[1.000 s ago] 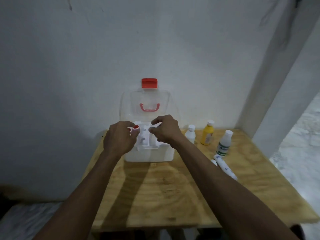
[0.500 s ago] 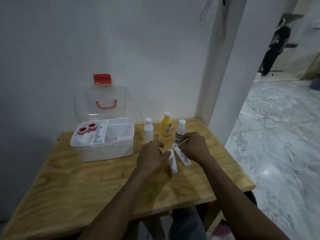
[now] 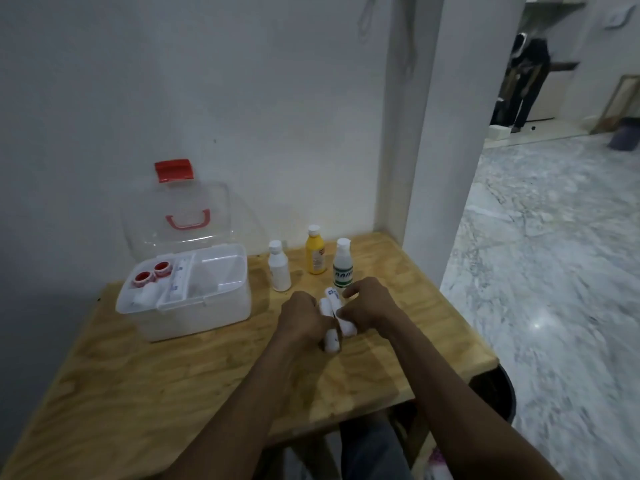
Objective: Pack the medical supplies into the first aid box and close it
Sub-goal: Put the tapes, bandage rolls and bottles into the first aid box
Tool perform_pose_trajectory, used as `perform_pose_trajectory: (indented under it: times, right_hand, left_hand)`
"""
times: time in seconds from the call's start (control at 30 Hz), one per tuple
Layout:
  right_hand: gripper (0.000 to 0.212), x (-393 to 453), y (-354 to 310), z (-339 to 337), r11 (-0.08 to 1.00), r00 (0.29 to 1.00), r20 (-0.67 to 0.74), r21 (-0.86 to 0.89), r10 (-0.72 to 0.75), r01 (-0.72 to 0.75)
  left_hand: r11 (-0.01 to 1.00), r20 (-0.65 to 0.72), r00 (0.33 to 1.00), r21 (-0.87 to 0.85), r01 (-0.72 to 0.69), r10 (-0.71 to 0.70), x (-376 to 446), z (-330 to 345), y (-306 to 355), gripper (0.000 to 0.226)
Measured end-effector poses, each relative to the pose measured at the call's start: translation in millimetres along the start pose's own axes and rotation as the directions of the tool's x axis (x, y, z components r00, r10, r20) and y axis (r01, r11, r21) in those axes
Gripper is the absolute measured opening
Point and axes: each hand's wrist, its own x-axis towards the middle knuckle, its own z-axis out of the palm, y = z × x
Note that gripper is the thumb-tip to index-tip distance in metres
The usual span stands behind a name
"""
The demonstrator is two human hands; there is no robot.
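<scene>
The white first aid box (image 3: pixel 194 317) stands open at the table's left rear, its clear lid (image 3: pixel 180 216) with red latch upright against the wall. Its tray holds two red-ringed tape rolls (image 3: pixel 152 273) and a white roll. Two white tubes lie side by side at the table's middle right. My left hand (image 3: pixel 301 318) closes on the left tube (image 3: pixel 330 339), and my right hand (image 3: pixel 367 306) closes on the right tube (image 3: pixel 331 295). Behind them stand a white bottle (image 3: pixel 279 271), a yellow bottle (image 3: pixel 315 252) and a green-labelled bottle (image 3: pixel 343 268).
The wooden table (image 3: pixel 156 386) ends just right of my hands, beside a white pillar (image 3: pixel 446 150). Marble floor lies beyond. A person stands far off in the back room (image 3: pixel 528 81). A dark round object sits under the table's right corner (image 3: pixel 502 393).
My hands left the box tray and moved right to the two tubes. Half a second ago they were touching the tubes; now both are closed around them.
</scene>
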Motion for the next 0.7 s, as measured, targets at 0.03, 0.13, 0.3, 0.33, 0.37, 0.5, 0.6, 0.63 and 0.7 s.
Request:
perform_pose_trajectory:
  times: [0.03, 0.13, 0.3, 0.33, 0.37, 0.5, 0.6, 0.63, 0.7]
  right_hand:
    - [0.047, 0, -1, 1, 0.999, 1.0, 0.023, 0.035, 0.008, -0.009]
    - [0.047, 0, -6, 2, 0.99, 0.997, 0.079, 0.141, -0.025, 0.014]
    - [0.05, -15, -33, -5, 0.913, 0.967, 0.222, 0.408, -0.128, 0.027]
    - [0.052, -19, -41, -6, 0.894, 0.956, 0.247, 0.446, -0.16, 0.034]
    - [0.055, -23, -50, -7, 0.882, 0.945, 0.262, 0.469, -0.194, 0.051]
    - [0.073, -34, -86, -4, 0.871, 0.915, 0.207, 0.434, -0.347, 0.232]
    - [0.075, -34, -113, 4, 0.843, 0.882, 0.104, 0.362, -0.46, 0.397]
    - [0.071, -34, -123, 9, 0.827, 0.863, 0.065, 0.331, -0.501, 0.455]
    - [0.062, -33, -142, 19, 0.786, 0.82, -0.015, 0.275, -0.572, 0.553]
  left_hand:
    - [0.999, 0.03, 1.0, -0.04, -0.004, 0.006, 0, -1, -3, 0.027]
    - [0.977, 0.04, 0.999, -0.211, -0.009, 0.018, -1, -7, -12, 0.035]
    - [0.913, 0.003, 1.0, -0.408, -0.017, 0.02, -14, -37, -17, 0.036]
    - [0.899, -0.003, 1.0, -0.437, -0.02, 0.02, -17, -45, -18, 0.038]
    - [0.892, -0.014, 1.0, -0.451, -0.027, 0.024, -18, -54, -20, 0.039]
    - [0.881, -0.15, 0.985, -0.45, -0.143, 0.083, -27, -94, -27, 0.05]
    - [0.91, -0.29, 0.946, -0.335, -0.243, 0.146, -33, -130, -35, 0.061]
    - [0.919, -0.337, 0.926, -0.285, -0.272, 0.17, -34, -142, -38, 0.061]
    - [0.932, -0.423, 0.885, -0.201, -0.303, 0.196, -34, -164, -43, 0.056]
